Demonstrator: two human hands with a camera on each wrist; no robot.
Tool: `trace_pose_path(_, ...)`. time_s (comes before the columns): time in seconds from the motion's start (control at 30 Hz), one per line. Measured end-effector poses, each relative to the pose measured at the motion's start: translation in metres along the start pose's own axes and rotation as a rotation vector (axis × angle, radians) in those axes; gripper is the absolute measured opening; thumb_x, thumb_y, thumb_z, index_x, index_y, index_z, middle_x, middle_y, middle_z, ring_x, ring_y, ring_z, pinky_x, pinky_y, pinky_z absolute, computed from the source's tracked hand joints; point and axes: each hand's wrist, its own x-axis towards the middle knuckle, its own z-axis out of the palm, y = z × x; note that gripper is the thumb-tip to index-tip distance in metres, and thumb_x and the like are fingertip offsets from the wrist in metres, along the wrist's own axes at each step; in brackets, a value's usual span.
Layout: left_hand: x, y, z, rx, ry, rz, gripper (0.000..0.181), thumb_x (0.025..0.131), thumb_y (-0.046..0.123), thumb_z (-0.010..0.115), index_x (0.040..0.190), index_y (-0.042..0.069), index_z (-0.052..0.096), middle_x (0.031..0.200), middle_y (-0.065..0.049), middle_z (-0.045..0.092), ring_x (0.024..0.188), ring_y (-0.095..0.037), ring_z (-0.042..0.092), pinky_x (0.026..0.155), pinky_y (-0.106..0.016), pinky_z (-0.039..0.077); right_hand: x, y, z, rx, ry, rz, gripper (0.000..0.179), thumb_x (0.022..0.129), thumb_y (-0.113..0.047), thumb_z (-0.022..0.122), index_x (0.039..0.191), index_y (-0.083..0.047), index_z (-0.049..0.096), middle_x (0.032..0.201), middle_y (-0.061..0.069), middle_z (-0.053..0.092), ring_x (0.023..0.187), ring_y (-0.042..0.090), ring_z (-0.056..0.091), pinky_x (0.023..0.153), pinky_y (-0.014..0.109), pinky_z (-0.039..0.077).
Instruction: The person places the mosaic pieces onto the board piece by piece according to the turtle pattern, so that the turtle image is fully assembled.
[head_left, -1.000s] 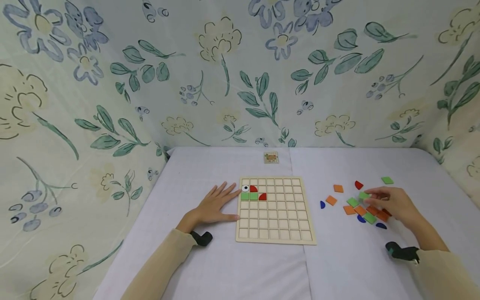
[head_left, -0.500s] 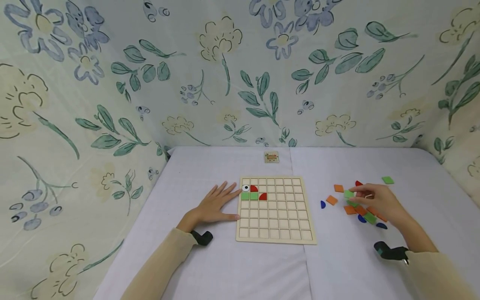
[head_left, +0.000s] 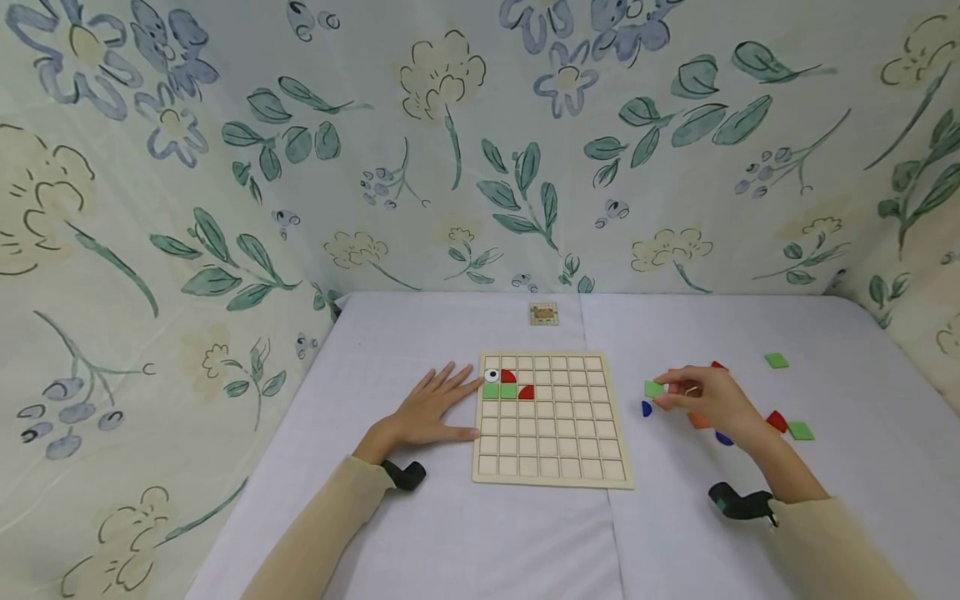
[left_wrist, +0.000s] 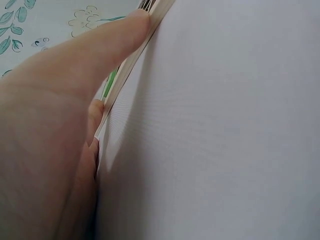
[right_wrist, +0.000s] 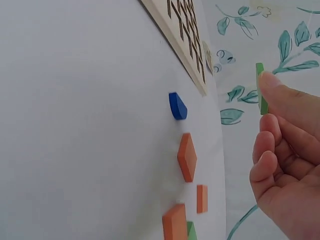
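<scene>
My right hand (head_left: 712, 400) pinches a green square tile (head_left: 653, 389) between thumb and fingertips, just right of the wooden grid board (head_left: 573, 427). In the right wrist view the same green tile (right_wrist: 262, 90) is seen edge-on, raised above the table. My left hand (head_left: 423, 414) lies flat with fingers spread, fingertips and thumb at the board's left edge. Towards the board's upper left sit a white eye tile (head_left: 491, 376), a red quarter-circle (head_left: 508, 376), two green squares (head_left: 500, 391) and another red quarter-circle (head_left: 527, 392).
Beneath and around my right hand lie loose pieces: a blue half-circle (head_left: 646, 409), orange squares (right_wrist: 187, 157), a red piece (head_left: 777, 421) and green squares (head_left: 801, 431). My hand hides some of them. A small picture card (head_left: 543, 313) lies beyond the board, before a floral cloth (head_left: 450, 208).
My right hand has carried the green tile leftward from the loose pieces towards the board. A red piece and a green square at the right have come into view. The left hand stays put.
</scene>
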Motion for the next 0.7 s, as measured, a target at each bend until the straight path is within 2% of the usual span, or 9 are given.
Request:
trace_pose_path(0.13, 0.001, -0.001, 0.0, 0.007, -0.014, -0.009, 0.097, 0.082, 0.084, 0.047, 0.16, 0.038, 0.013, 0.167, 0.008, 0.001, 0.152, -0.023, -0.007, 0.12, -0.05, -0.004, 0.005, -0.009, 0.012, 0.041, -0.021, 0.026, 0.028, 0.082, -0.003, 0.08, 0.109, 0.004, 0.073, 0.078, 0.005, 0.058, 0.072, 0.02, 0.055, 0.056, 0.02, 0.049)
trace_pose_path(0.43, -0.001, 0.001, -0.001, -0.003, -0.015, -0.006, 0.097, 0.082, 0.083, 0.048, 0.16, 0.036, 0.015, 0.167, 0.007, 0.003, 0.152, -0.024, -0.006, 0.12, -0.049, -0.004, 0.019, -0.026, 0.039, 0.098, -0.056, 0.004, 0.025, 0.084, -0.002, 0.079, 0.106, 0.005, 0.073, 0.077, 0.005, 0.058, 0.07, 0.019, 0.052, 0.054, 0.022, 0.045)
trace_pose_path(0.7, -0.002, 0.002, -0.003, -0.018, 0.003, 0.006, 0.096, 0.083, 0.082, 0.049, 0.161, 0.034, 0.018, 0.167, 0.004, 0.005, 0.152, -0.028, -0.002, 0.12, -0.053, -0.002, 0.03, -0.043, 0.066, 0.115, -0.073, -0.014, 0.026, 0.083, -0.006, 0.081, 0.105, 0.006, 0.073, 0.076, 0.002, 0.059, 0.072, 0.018, 0.052, 0.059, 0.022, 0.046)
